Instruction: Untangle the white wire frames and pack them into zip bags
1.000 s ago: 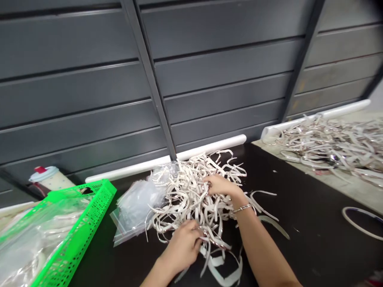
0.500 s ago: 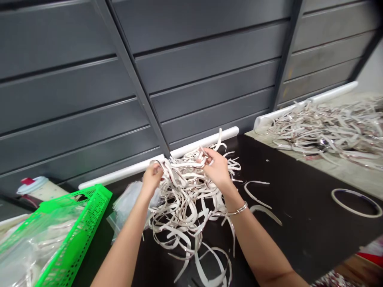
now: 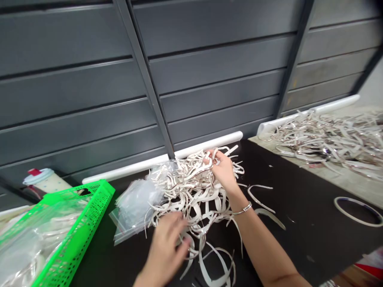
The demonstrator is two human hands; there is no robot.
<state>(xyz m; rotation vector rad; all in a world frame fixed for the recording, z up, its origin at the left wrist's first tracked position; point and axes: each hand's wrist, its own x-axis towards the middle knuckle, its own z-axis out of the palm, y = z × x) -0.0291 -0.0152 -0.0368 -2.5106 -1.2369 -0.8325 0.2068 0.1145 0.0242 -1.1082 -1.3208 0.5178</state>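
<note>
A tangled heap of curved cream-white strips with shiny metallic edges (image 3: 191,195) lies on the black table top (image 3: 302,235). My right hand (image 3: 223,169), a silver bangle on its wrist, curls around strips at the far side of the heap. My left hand (image 3: 166,249) is slightly blurred at the heap's near edge, fingers apart and touching strips, holding none that I can see. A stack of clear zip bags (image 3: 134,207) touches the heap's left side.
A bright green perforated crate (image 3: 92,211) holding clear bags stands at the left. A second strip heap (image 3: 326,139) lies on a pale board at the right. Several loose strips and a ring-shaped strip (image 3: 357,211) lie on the table. Grey panelling with a white rail (image 3: 206,145) closes the far side.
My left hand has moved from the far edge of the heap to its near edge. My right hand stays at the far side, and the heap looks more bunched.
</note>
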